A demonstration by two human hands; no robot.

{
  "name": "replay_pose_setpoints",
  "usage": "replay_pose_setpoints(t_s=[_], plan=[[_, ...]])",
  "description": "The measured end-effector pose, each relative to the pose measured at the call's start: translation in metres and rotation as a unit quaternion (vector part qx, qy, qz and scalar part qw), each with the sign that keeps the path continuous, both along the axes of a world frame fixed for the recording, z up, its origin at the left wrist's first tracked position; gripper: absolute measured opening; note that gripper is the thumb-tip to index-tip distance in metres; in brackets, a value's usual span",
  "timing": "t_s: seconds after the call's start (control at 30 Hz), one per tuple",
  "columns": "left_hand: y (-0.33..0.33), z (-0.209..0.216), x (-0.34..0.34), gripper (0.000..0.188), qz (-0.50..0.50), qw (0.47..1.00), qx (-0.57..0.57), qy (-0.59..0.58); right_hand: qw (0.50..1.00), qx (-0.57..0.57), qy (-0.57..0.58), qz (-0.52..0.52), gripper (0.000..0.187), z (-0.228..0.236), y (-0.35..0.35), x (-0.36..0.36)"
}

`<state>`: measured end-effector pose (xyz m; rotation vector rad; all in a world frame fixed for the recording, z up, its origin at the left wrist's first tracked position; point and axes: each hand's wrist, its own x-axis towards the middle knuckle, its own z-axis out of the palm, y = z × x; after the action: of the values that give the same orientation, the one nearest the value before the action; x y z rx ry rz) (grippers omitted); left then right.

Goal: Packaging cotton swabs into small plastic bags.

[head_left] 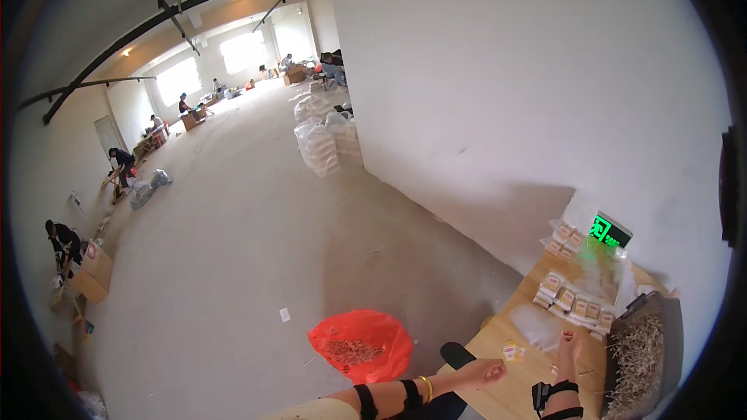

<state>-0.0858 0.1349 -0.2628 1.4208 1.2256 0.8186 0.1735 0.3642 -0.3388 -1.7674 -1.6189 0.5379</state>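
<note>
My left hand [484,372] is closed with curled fingers above the near left part of the wooden table [498,393]. Just to its right, my right hand [570,343] is also closed, raised near a clear plastic bag [537,325]. Whatever either hand holds is too small or hidden to make out. Between them lie small yellow-and-white cards [513,351], with a few thin pale sticks [554,370] close to my right wrist. Right of my right hand stands a dark grey bin [671,334] full of similar thin sticks.
White-and-yellow packets [580,307] stand in rows toward the table's far side, near a green lit sign [609,229]. An open red bag [389,334] with brown bits sits on the floor to the left. Bagged stacks [317,148] line the wall; other people work far off.
</note>
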Motion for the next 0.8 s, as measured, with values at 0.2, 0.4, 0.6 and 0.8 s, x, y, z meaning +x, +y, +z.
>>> replay_pose_setpoints(t_s=[0.2,0.4,0.6,0.8], plan=[[0.050,-0.005,0.028,0.044,0.076,0.989,-0.080,-0.101,0.959,-0.094,0.221,0.148,0.023,0.065,-0.021,-0.024],[0.058,0.067,0.054,0.042,0.094,0.930,-0.179,-0.307,0.909,-0.141,0.312,0.236,0.023,0.154,-0.099,-0.022],[0.029,0.087,0.053,0.035,0.045,0.969,-0.019,-0.241,0.881,-0.142,0.390,0.229,0.020,0.193,-0.154,-0.013],[0.004,0.110,0.036,0.034,0.107,0.989,0.047,-0.089,0.837,-0.199,0.399,0.317,0.018,0.180,-0.182,-0.018]])
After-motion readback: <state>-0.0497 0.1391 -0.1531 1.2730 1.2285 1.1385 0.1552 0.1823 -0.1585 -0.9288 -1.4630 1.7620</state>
